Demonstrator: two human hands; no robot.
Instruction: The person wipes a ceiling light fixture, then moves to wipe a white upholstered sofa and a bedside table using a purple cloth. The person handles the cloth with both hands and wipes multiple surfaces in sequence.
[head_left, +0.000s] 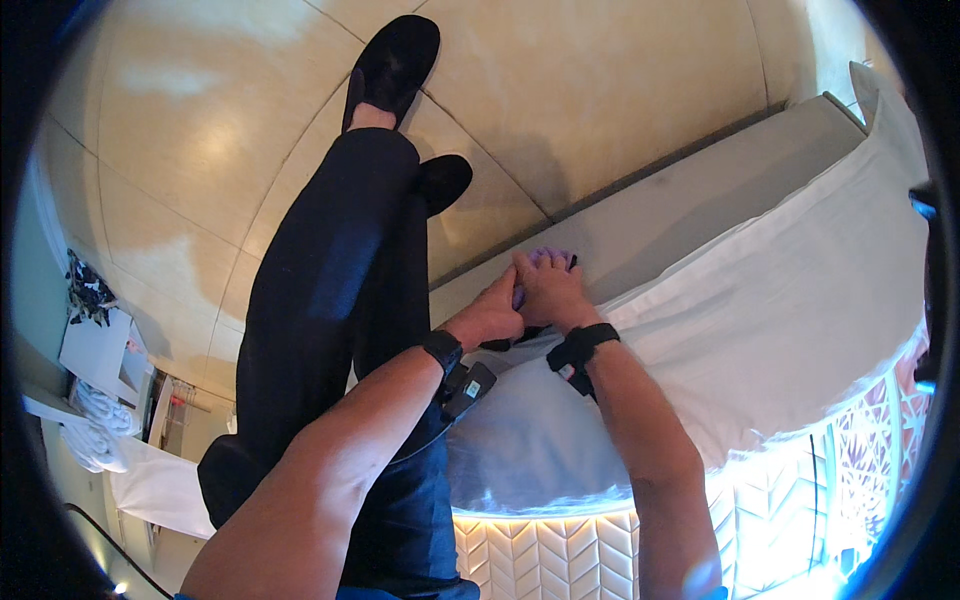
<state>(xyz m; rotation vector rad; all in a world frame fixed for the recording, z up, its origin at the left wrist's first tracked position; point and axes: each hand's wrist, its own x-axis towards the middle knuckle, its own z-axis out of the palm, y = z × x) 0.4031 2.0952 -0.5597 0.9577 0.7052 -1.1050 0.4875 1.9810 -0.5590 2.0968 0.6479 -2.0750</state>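
My left hand (491, 311) and my right hand (551, 289) are together near the edge of a bed-like seat. Between them is a small purple item (553, 253), with its knobbly top showing past my right fingertips. The fingers hide most of it, so its kind cannot be told. Dark parts show below my palms, and I cannot tell whether they belong to it. A black band (442, 351) circles my left wrist, with a black box-shaped device (469, 390) beside it. Another black strap (585, 349) is on my right wrist.
Legs in black trousers (322, 262) and a black shoe (397, 56) extend over the tiled floor (600, 82). A white sheet (787, 262) covers the padded grey base (697, 191). A quilted panel (547, 555) glows at the bottom. White towels (97, 420) lie at left.
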